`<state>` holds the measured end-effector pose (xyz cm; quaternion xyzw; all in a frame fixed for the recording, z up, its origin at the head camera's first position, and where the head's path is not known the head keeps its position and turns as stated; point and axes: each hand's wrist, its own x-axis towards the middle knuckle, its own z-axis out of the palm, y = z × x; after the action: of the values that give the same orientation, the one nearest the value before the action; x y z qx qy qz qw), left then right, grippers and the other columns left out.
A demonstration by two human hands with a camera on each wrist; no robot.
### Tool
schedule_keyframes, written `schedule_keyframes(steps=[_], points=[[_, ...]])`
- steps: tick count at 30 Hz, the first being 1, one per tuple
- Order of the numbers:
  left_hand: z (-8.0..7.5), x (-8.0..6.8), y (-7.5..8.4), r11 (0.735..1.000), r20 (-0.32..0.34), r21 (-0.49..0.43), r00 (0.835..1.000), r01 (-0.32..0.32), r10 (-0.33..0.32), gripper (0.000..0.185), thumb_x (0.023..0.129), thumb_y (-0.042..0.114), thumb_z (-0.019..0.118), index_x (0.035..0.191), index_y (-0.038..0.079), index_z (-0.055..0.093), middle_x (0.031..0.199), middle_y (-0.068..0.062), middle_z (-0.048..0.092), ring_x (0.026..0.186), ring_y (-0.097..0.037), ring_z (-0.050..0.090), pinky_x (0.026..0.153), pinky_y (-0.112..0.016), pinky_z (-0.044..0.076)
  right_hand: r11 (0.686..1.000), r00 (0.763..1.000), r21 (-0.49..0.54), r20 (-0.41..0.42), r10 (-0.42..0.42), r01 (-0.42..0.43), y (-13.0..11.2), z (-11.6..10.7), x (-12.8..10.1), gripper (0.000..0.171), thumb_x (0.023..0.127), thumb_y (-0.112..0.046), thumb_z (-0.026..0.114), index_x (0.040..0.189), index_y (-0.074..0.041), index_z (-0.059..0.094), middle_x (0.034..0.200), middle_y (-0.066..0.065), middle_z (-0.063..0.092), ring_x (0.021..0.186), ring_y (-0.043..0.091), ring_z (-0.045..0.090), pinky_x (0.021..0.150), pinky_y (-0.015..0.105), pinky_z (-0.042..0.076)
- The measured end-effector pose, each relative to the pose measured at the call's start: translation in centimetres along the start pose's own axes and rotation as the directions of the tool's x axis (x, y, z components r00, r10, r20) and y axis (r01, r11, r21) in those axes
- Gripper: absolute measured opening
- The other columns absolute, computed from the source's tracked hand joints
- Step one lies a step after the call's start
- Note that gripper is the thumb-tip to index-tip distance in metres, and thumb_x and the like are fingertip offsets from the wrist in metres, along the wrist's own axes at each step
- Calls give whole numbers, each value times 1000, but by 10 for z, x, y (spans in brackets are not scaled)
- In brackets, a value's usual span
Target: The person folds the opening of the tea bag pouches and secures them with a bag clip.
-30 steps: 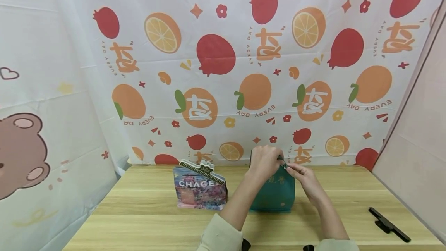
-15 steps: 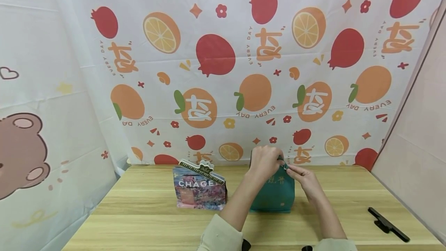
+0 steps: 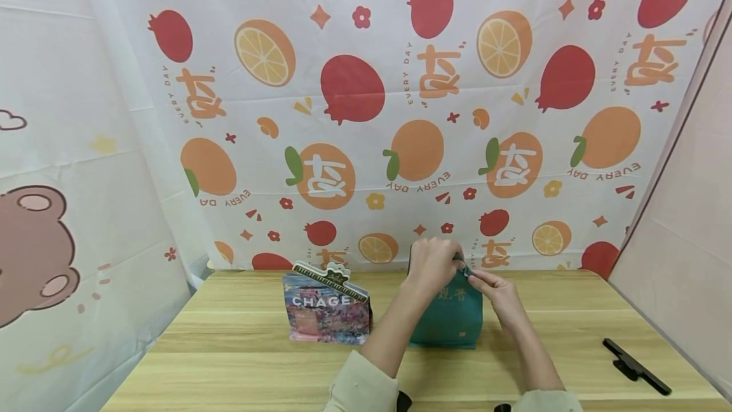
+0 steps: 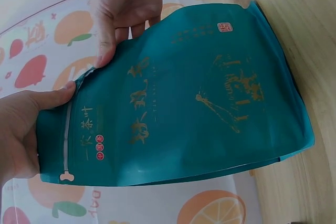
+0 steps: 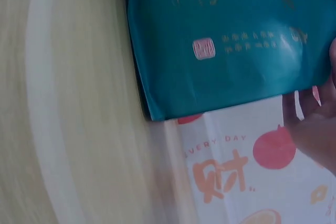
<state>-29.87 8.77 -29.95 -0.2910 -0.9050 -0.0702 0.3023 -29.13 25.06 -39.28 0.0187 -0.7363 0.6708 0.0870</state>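
A teal tea bag (image 3: 452, 323) with gold lettering stands upright on the table. My left hand (image 3: 431, 266) grips its top from the left, thumb along the front in the left wrist view. At the top's right part, my right hand (image 3: 497, 290) pinches the edge between thumb and fingers. In the left wrist view, the bag's top edge is bent between both hands, and a pale strip with a bone-shaped end crosses the front below it. The right wrist view has the bag's lower corner, with part of the right hand (image 5: 317, 121) at the edge.
To the left stands a colourful CHAGEE bag (image 3: 328, 320) with a decorated clip (image 3: 332, 280) slanted across its top. A long black clip (image 3: 637, 366) lies at the right of the wooden table (image 3: 240, 374). Behind hangs a fruit-print cloth (image 3: 366, 145).
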Motion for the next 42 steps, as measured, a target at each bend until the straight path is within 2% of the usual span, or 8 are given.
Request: schedule_keyframes(steps=[3, 6, 11, 14, 21, 28, 33, 42], points=[[-1, 0, 0, 1000, -7, -9, 1000, -1, 1, 9, 76, 35, 74, 77, 27, 75, 65, 12, 64, 50, -4, 51, 41, -17, 32, 1000, 996, 25, 91, -12, 9, 4, -5, 0, 49, 92, -27, 58, 124, 9, 51, 129, 18, 47, 121, 25, 37, 104, 47, 20], [-1, -1, -1, 1000, -14, -14, 1000, -6, 6, 9, 76, 35, 74, 77, 26, 75, 65, 12, 64, 50, -4, 51, 42, -16, 32, 999, 981, 34, 192, -26, 19, 8, -12, -1, 50, 95, -28, 51, 127, 11, 47, 131, 18, 45, 122, 23, 35, 105, 48, 15], [-1, -1, -1, 1000, -8, -26, 1000, -1, 1, 9, 75, 36, 74, 77, 26, 75, 65, 12, 64, 50, -4, 51, 42, -16, 32, 999, 956, 22, 289, -42, 37, 11, -20, -2, 52, 97, -28, 47, 130, 12, 43, 133, 21, 42, 128, 30, 27, 105, 52, 10], [-1, 0, -1, 1000, 1, -29, 1000, 0, 0, 10, 76, 36, 74, 77, 26, 75, 66, 12, 65, 50, -4, 51, 42, -16, 32, 999, 961, -3, 274, -33, 35, 12, -22, -3, 50, 97, -27, 48, 129, 12, 44, 131, 22, 44, 128, 34, 26, 104, 54, 11], [-1, 0, -1, 1000, 35, -22, 999, 10, -9, 10, 77, 36, 73, 78, 26, 75, 66, 12, 64, 50, -4, 51, 42, -16, 32, 990, 995, -142, 100, -3, 17, 8, -16, -2, 46, 91, -30, 59, 119, 7, 57, 118, 15, 58, 120, 34, 41, 99, 54, 26], [-1, 1, 0, 1000, 47, -11, 999, 13, -12, 11, 77, 37, 73, 78, 26, 75, 65, 12, 64, 50, -3, 50, 42, -16, 31, 984, 1000, -177, -5, -27, 26, 7, -11, -2, 38, 89, -23, 62, 112, 6, 63, 109, 14, 63, 111, 33, 50, 95, 52, 33], [0, 0, 0, 1000, 43, -20, 999, 13, -13, 11, 77, 37, 73, 78, 25, 75, 65, 12, 64, 49, -3, 49, 41, -16, 30, 982, 1000, -186, 4, -23, 23, 5, -11, -3, 41, 89, -27, 62, 114, 6, 62, 112, 14, 62, 114, 33, 48, 96, 54, 32], [1, 0, -2, 999, 11, -33, 1000, 5, -4, 11, 77, 36, 73, 78, 25, 75, 65, 11, 64, 49, -3, 50, 41, -16, 31, 994, 992, -110, 126, 16, -2, 1, -17, -5, 55, 91, -37, 56, 126, 4, 51, 130, 19, 47, 126, 34, 33, 101, 56, 18]])
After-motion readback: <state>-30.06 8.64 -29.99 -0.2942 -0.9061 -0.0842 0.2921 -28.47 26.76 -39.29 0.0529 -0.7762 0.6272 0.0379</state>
